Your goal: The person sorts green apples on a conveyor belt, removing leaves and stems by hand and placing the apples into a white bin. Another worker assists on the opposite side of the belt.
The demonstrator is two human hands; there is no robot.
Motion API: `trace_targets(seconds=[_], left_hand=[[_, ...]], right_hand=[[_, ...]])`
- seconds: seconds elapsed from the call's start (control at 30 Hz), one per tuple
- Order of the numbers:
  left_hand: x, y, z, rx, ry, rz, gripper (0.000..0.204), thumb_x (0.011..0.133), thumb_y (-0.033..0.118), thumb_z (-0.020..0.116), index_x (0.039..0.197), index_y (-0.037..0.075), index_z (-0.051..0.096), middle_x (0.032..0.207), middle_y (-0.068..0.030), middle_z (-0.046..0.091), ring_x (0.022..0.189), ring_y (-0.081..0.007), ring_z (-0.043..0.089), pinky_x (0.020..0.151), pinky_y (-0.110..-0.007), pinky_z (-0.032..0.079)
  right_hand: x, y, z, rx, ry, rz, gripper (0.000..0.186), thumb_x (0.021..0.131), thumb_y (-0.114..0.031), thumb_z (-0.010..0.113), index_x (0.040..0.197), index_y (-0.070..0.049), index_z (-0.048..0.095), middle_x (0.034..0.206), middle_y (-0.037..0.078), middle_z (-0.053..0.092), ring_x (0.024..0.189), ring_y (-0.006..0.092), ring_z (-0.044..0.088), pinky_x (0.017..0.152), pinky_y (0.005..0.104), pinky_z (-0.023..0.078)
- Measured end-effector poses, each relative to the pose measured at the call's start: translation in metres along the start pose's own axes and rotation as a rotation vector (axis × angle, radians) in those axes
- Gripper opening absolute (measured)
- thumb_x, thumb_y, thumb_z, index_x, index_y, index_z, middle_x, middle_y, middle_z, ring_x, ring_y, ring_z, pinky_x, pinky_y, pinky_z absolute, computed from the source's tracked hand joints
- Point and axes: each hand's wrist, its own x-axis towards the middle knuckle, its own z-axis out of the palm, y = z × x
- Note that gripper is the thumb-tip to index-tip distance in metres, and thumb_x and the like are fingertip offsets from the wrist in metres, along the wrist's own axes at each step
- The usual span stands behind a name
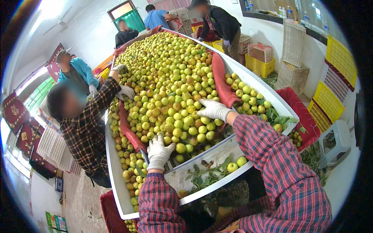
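L hand (159, 152) is resting spread on the near edge of the green fruit (171, 93), R hand (214, 110) is lying flat atop it, both unclenched, nothing gripped afaict. Pile's sitting mid-table (116, 174) b/c red dividers (220, 79) are prob walling it in.

A fruit-sorting or packing room was suggested. Yellow-green fruit (167, 97) was heaped along a long white-rimmed desk (118, 186), around which several people (83, 141) were gathered. Yellow crates (341, 58) and pale crates (292, 42) were stacked near white walls (83, 33), and red bins (298, 110) were set by the desk's edges.
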Motion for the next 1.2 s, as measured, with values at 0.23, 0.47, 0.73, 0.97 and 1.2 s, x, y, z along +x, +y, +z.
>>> trace_targets(seconds=[0.23, 0.47, 0.73, 0.97, 1.2], left_hand=[[0.002, -0.001, -0.006, -0.177, -0.013, 0.044, 0.062, 0.076, 0.044, 0.067, 0.128, 0.011, 0.054, 0.12, -0.0158, 0.058, 0.114, -0.0339, 0.051, 0.098, -0.042, 0.04], [0.004, -0.034, 0.013, -0.22, 0.243, 0.037, 0.073, 0.078, 0.038, 0.068, 0.135, 0.001, 0.042, 0.137, -0.0287, 0.04, 0.126, -0.0424, 0.039, 0.105, -0.044, 0.035], [-0.009, 0.005, -0.013, -0.3, -0.258, 0.202, 0.067, 0.08, 0.04, 0.064, 0.137, 0.011, 0.044, 0.134, -0.0183, 0.049, 0.12, -0.0324, 0.051, 0.101, -0.037, 0.04], [-0.008, 0.021, -0.02, -0.292, -0.174, 0.103, 0.046, 0.086, 0.035, 0.06, 0.122, 0.007, 0.059, 0.107, -0.0159, 0.067, 0.101, -0.0259, 0.064, 0.089, -0.031, 0.047], [0.008, -0.013, -0.002, -0.232, 0.163, 0.086, 0.064, 0.081, 0.039, 0.063, 0.131, 0.002, 0.048, 0.132, -0.0213, 0.049, 0.12, -0.0349, 0.049, 0.099, -0.039, 0.041]], right_hand=[[-0.017, -0.036, 0.012, 0.109, -0.299, -0.267, 0.082, 0.078, -0.044, 0.062, 0.145, -0.009, 0.031, 0.137, 0.02, 0.047, 0.121, 0.031, 0.051, 0.101, 0.0348, 0.04], [-0.014, -0.063, 0.009, 0.165, -0.134, -0.306, 0.054, 0.077, -0.043, 0.057, 0.124, -0.016, 0.058, 0.116, 0.014, 0.063, 0.104, 0.0317, 0.06, 0.091, 0.0383, 0.047], [0.011, 0.007, 0.011, -0.177, 0.041, -0.028, 0.079, 0.074, -0.046, 0.059, 0.139, -0.006, 0.039, 0.143, 0.024, 0.037, 0.133, 0.0359, 0.035, 0.11, 0.039, 0.029], [-0.001, -0.016, 0.02, -0.055, -0.211, -0.34, 0.08, 0.077, -0.041, 0.063, 0.143, -0.008, 0.034, 0.151, 0.021, 0.023, 0.14, 0.0305, 0.025, 0.113, 0.0336, 0.023], [-0.019, -0.047, 0.037, 0.171, -0.454, -0.565, 0.073, 0.076, -0.038, 0.061, 0.14, -0.009, 0.041, 0.131, 0.017, 0.053, 0.12, 0.0292, 0.052, 0.101, 0.0365, 0.039]])
